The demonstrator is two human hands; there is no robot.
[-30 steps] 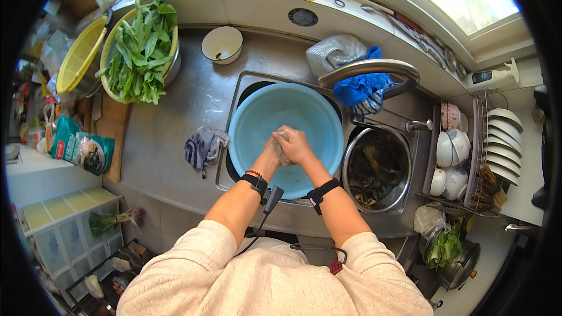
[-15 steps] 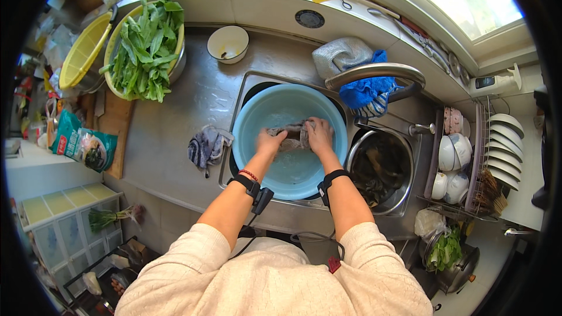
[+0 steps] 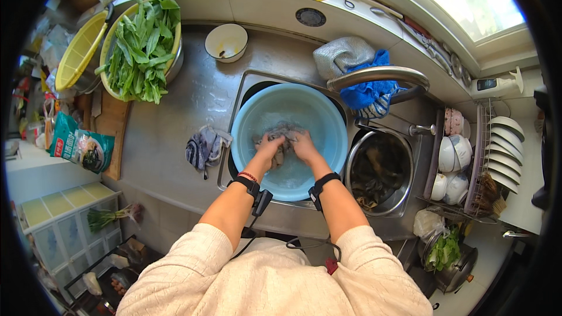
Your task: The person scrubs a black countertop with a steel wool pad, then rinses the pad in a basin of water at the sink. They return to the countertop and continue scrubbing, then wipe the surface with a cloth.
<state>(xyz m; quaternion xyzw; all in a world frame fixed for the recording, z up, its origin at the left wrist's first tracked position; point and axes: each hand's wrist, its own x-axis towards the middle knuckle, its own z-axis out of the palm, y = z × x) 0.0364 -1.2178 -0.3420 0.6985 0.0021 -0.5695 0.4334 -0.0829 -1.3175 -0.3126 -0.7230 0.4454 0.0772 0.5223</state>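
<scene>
A light blue plastic basin (image 3: 243, 167) with water in it sits in the sink. Inside it, a wet greyish cloth (image 3: 282, 131) is bunched up between my hands. My left hand (image 3: 270, 147) is closed on the cloth's left part, and some of the fabric hangs below it toward me. My right hand (image 3: 304, 146) grips the right part, its fingertips partly hidden in the folds. Both hands are close together over the middle of the basin. Another crumpled grey-striped cloth (image 3: 206, 147) lies on the steel counter, left of the basin.
Right of the basin stands a metal bowl (image 3: 406, 190) of dark soaked food. The curved faucet (image 3: 380, 74) arches behind, beside a blue cloth (image 3: 367, 90). Leafy greens (image 3: 143, 52) fill a colander at far left. A white bowl (image 3: 236, 38) and a dish rack (image 3: 468, 196) also stand around.
My hands have come closer together, the right one moving left. The cloth, stretched between them earlier, is now gathered into a bunch.
</scene>
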